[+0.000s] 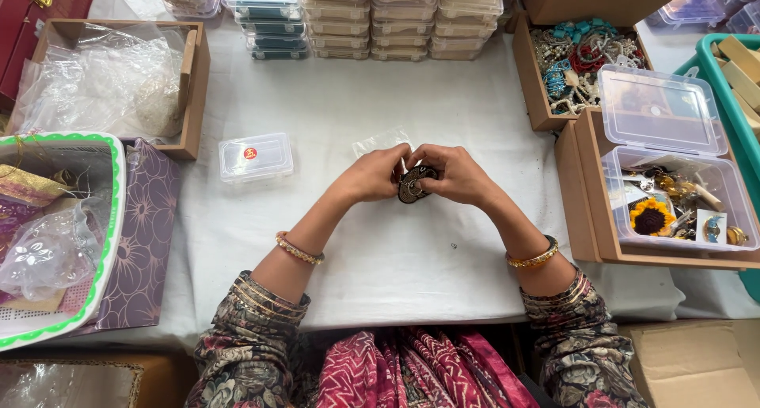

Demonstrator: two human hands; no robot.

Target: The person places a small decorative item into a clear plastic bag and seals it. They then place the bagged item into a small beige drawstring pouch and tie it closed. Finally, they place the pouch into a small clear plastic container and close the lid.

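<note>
Both hands meet over the middle of the white-covered table (380,99). My left hand (374,173) and my right hand (456,173) together pinch a small dark round ornament (413,185) with pale beadwork, held just above the cloth. A crumpled clear plastic sleeve (378,142) lies right behind my fingers. A small shut clear plastic box (255,156) with a red sticker rests to the left of my left hand.
Stacks of clear boxes (372,20) line the far edge. A wooden tray of plastic bags (119,83) and a green-rimmed basket (119,210) stand left. On the right are a wooden tray of beaded jewellery (582,64), an open clear box with trinkets (681,202) and a teal crate (748,131).
</note>
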